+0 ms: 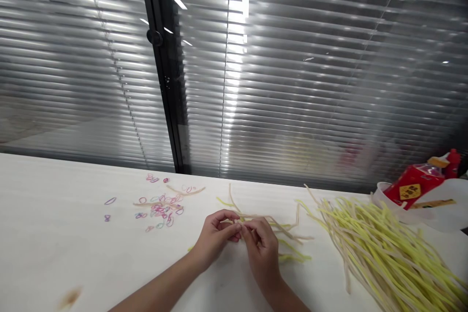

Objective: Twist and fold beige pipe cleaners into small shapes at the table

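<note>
My left hand [218,235] and my right hand [262,244] meet over the table, fingertips pinched together. Whatever lies between them is too small and too covered by the fingers to make out. Around and beyond my fingers lie several loose beige and yellow fuzzy stems, like pipe cleaners [287,228]. To the left is a scatter of small coloured elastic bands [161,209], mostly pink and purple, with a few beige stems [188,192] among them. A large heap of yellow and beige fuzzy stems [387,248] spreads at the right.
The white table [54,234] runs back to a glass partition with blinds [292,83]. At the far right, a red packet [413,185] stands in a translucent container [383,197]. A brown stain [70,297] marks the near left of the table.
</note>
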`<state>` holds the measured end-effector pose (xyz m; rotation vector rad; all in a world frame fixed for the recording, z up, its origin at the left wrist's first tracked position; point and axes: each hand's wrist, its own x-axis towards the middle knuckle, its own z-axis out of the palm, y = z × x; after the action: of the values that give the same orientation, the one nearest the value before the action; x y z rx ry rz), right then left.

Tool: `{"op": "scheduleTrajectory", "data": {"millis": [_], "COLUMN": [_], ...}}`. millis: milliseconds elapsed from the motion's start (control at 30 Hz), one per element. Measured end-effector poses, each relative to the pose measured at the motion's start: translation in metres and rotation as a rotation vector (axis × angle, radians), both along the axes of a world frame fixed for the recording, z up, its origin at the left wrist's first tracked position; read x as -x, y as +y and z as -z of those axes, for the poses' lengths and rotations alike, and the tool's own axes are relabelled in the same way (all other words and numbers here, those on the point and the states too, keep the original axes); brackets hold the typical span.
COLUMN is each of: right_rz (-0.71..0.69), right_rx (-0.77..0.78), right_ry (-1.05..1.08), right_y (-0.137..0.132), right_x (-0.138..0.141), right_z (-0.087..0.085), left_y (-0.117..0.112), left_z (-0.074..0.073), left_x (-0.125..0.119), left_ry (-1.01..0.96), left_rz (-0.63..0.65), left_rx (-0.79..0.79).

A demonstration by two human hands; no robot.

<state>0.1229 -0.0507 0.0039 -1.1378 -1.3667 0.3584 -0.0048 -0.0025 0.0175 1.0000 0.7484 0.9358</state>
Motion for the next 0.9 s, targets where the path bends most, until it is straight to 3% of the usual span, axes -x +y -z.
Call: {"op": "scheduleTrajectory", "data": {"millis": [567, 900], "right_rz": [-0.041, -0.060], "right_rx": [-0.002, 0.007], "right_ry": [-0.025, -0.036], "right_y": [-0.0004, -0.0009], "right_x": [-0.0013, -0.0013], "right_z": [-0.0003, -0.0011], "left_y": [0.0007, 0.0009], "left_z": [-0.0006, 0.0004], "left_x": [0.0025, 0.0023], "left_ry": [-0.025, -0.046], "left_rz": [0.050, 0.059], "left_rx": [0.015, -0.071]}}
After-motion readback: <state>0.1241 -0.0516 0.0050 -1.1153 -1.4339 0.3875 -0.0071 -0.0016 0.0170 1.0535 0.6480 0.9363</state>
